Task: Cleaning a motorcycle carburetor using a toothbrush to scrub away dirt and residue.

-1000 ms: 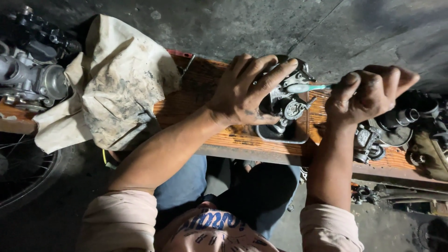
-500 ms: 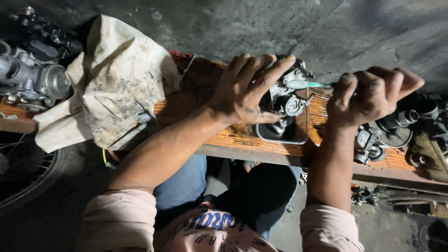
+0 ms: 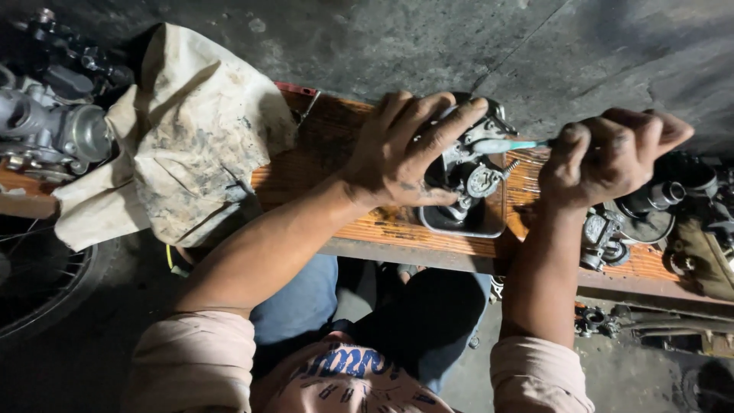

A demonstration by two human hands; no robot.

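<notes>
We see the carburettor (image 3: 475,177) sitting in a shallow dark metal tray (image 3: 489,226) near the middle of the wooden bench (image 3: 329,145), close to its near edge; it is a small grey cast-metal body with a round cap and a short threaded stud facing us, smeared with grime. Against the frames from a moment ago very little has changed: the carburettor, both hands and the tray keep their places, with only a slight shift of the whole view. Our left hand (image 3: 401,157) lies over the carburettor's left side, fingers spread and pressed down on its top. Our right hand (image 3: 608,157) is curled into a fist, fingers clamped together on the handle of a screwdriver (image 3: 508,144), whose pale teal part points left to the carburettor's upper side. Just right of the tray lie more dark metal parts (image 3: 612,233) on the bench. Toward the bench's left end a stained cream cloth (image 3: 183,145) hangs over the edge, and beyond it sits another grey carburettor (image 3: 57,130). A spoked wheel (image 3: 34,283) shows below the left end.
</notes>
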